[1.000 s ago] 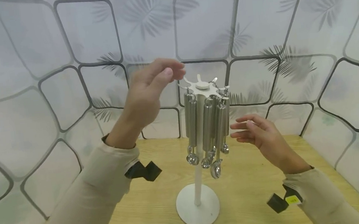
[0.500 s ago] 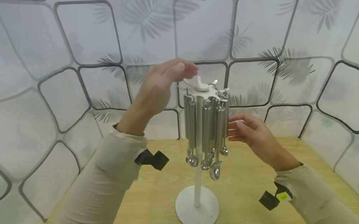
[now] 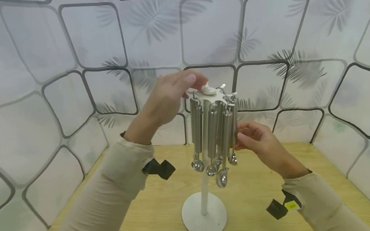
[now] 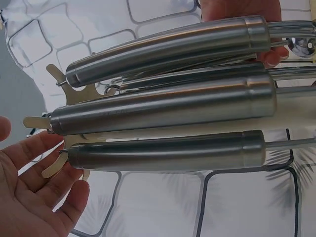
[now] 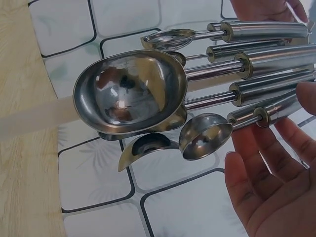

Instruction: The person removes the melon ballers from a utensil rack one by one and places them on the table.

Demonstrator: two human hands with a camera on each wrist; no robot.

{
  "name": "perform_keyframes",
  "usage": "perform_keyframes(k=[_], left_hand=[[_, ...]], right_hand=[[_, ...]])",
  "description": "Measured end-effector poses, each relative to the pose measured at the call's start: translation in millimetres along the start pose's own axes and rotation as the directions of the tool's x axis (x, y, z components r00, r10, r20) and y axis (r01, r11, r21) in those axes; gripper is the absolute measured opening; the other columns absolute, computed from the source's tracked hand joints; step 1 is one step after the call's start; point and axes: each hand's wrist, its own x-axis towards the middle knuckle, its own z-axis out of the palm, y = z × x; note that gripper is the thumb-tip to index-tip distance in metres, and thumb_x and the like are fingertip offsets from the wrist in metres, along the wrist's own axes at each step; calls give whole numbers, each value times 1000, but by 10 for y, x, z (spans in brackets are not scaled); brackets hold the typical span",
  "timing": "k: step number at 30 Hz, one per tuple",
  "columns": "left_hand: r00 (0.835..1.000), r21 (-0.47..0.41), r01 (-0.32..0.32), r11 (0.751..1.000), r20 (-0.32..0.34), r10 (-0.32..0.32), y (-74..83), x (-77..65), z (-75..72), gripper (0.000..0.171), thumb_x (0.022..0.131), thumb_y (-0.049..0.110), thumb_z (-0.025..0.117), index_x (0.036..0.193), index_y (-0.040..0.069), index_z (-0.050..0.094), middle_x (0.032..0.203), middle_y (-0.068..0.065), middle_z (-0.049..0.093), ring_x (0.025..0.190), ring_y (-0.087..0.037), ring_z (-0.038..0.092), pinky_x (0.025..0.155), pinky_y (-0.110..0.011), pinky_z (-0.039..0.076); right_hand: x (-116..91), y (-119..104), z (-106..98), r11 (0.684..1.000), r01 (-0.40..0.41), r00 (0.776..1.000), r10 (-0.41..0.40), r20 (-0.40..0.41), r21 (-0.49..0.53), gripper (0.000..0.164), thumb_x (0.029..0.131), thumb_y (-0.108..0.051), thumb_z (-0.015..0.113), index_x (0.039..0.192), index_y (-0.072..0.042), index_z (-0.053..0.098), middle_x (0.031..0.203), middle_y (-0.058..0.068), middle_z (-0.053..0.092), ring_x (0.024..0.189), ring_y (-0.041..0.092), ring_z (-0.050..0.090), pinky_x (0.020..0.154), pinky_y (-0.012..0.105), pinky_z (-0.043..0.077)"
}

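A white stand (image 3: 204,215) carries several steel scoops, which hang bowls down by rings from hooks on its white top (image 3: 214,96). My left hand (image 3: 168,94) is at the far left of that top, fingers bent loosely around a hook arm (image 4: 52,170) without gripping it. Lower on the right, my right hand (image 3: 260,141) has its fingers behind the handle (image 5: 276,108) of a round-bowled scoop (image 5: 205,137), with the thumb in front. A larger oval scoop (image 5: 129,91) hangs beside it. My right fingertips are partly hidden behind the handles in the head view.
The stand's round base rests on a pale wooden table (image 3: 154,215). Patterned white curtain fabric (image 3: 210,27) with dark outlined shapes and leaf prints surrounds the table at the back and sides.
My left hand has moved right and then down to the hooks of the stand's top. My right hand has moved left onto the scoop handles, its fingers bending and thumb closing in.
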Motion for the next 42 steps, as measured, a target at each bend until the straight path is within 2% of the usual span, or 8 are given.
perform_keyframes(k=[6,15,22,32,38,42], left_hand=[[1000,20,12,1000,21,-13,-2,-4,9,45,101,24,30,117,5,68,114,-4,68,103,-13,59,78,-36,47],[1000,15,8,1000,0,-8,-24,-16,26,44,101,23,33,111,4,71,113,-4,69,101,-13,60,77,-36,48],[1000,30,6,1000,1,-6,-19,-23,30,44,100,25,34,110,5,72,113,-4,69,101,-14,59,76,-39,49],[1000,21,-17,1000,-2,17,-27,-16,48,43,100,22,34,110,4,72,113,-4,69,101,-13,60,73,-35,50],[1000,33,-11,999,-1,12,-19,-22,46,43,101,23,35,110,4,72,114,-4,69,100,-13,59,71,-33,50],[1000,32,5,999,7,-6,-10,-31,47,42,101,24,35,110,5,72,114,-3,69,100,-14,59,72,-33,50]], right_hand=[[-10,-24,-11,996,-21,1000,20,-14,-92,28,96,5,51,109,-16,64,97,1,68,83,15,66,75,30,55],[1,-6,-39,996,-19,1000,18,-14,-91,25,95,6,53,107,-13,64,93,5,67,79,16,65,73,29,56],[-3,-26,-53,991,-20,1000,18,-16,-129,19,95,6,53,107,-5,62,91,3,66,78,15,65,72,29,55],[-15,-71,-76,989,16,1000,-19,-16,-145,22,95,7,53,106,-9,63,90,2,66,77,14,65,71,27,55],[-12,-109,-74,985,26,999,-31,-27,-172,19,95,7,53,104,-7,62,88,2,66,74,15,65,71,27,55],[-22,-134,-85,986,30,999,-37,-39,-166,23,94,8,52,105,-9,63,88,3,66,74,15,65,70,26,55]])
